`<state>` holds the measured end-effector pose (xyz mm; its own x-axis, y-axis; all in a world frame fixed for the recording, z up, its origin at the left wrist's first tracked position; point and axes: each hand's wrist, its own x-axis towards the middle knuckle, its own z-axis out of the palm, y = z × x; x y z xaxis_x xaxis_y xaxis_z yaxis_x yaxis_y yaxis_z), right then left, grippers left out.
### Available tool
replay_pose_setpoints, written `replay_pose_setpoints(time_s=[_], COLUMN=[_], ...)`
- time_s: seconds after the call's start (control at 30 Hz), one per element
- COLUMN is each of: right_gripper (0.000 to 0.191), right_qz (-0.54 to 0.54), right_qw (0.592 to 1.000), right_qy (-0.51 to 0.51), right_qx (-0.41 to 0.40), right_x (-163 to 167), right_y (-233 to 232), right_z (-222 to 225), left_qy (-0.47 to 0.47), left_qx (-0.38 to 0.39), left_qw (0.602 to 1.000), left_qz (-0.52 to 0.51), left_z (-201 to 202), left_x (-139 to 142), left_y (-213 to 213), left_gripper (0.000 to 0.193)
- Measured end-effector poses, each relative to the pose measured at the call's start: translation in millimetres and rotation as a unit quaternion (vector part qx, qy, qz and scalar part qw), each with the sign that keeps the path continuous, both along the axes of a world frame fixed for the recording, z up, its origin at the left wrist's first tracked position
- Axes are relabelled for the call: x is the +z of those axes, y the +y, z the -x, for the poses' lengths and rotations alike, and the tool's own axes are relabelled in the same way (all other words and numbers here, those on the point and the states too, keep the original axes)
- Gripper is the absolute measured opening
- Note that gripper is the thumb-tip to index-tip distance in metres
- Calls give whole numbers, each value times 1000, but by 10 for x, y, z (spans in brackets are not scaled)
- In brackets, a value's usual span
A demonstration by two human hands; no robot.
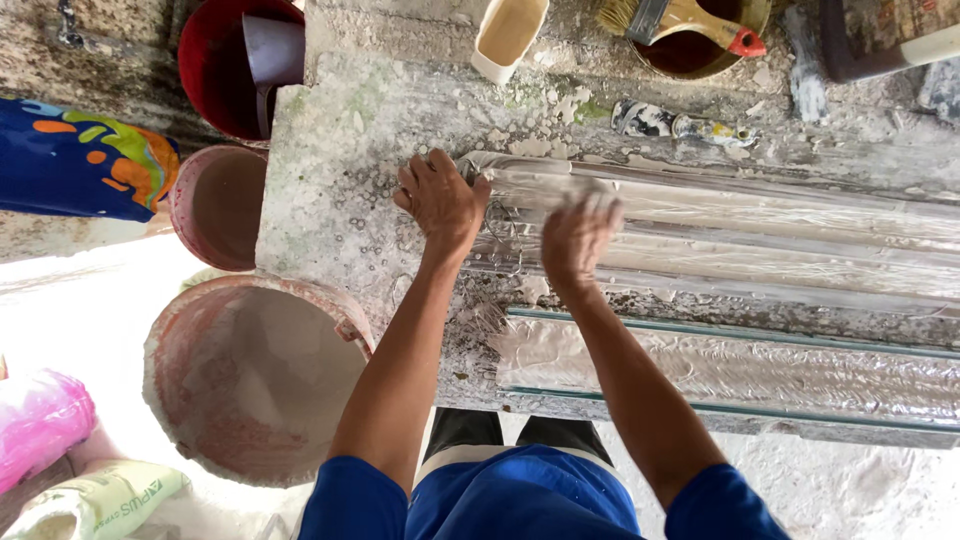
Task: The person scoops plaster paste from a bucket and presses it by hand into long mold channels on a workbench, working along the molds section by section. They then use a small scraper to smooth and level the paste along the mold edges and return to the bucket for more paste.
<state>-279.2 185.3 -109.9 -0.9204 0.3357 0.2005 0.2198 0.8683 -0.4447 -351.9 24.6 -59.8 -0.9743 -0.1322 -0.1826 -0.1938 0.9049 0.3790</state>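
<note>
My left hand (pixel 441 198) rests palm down on the left end of a long white ribbed moulding form (pixel 760 235) coated in wet plaster. My right hand (pixel 577 240) lies flat on the form's wet surface a little to the right, blurred, its fingers together. Neither hand holds a tool. A second long strip (pixel 720 370), glossy with wet plaster, lies nearer to me on the stained workbench (pixel 330 200).
A paintbrush (pixel 680 20) lies across a brown bowl at the back. A scraper (pixel 680 126) and a cream tub (pixel 508 35) sit behind the form. On the left stand a red bucket (pixel 215 70), a pink bucket (pixel 215 205) and a large plaster-caked bucket (pixel 250 380). Bags lie bottom left.
</note>
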Motion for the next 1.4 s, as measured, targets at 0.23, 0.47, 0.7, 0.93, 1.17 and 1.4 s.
replay_pose_setpoints(time_s=[0.23, 0.47, 0.7, 0.93, 1.17, 1.4], right_gripper=[58, 60, 42, 27, 28, 25], right_qz=[-68, -53, -33, -150, 182, -25], right_qw=[937, 939, 926, 915, 906, 923], right_qy=[-46, -70, -227, -136, -353, -173], right_qx=[339, 334, 299, 348, 148, 342], right_x=[95, 310, 79, 168, 359, 400], right_y=[-233, 6, -25, -49, 124, -274], right_z=[-66, -71, 45, 341, -207, -196], left_qy=[27, -84, 174, -21, -51, -102], left_qx=[8, 72, 83, 138, 136, 174], left_qw=[999, 988, 976, 975, 852, 883], left_qz=[-36, -104, -105, -175, -503, -424], left_z=[3, 40, -346, -1163, -1411, -1167], left_x=[12, 77, 49, 100, 101, 188], left_y=[25, 61, -39, -120, -100, -142], left_gripper=[59, 56, 59, 52, 51, 33])
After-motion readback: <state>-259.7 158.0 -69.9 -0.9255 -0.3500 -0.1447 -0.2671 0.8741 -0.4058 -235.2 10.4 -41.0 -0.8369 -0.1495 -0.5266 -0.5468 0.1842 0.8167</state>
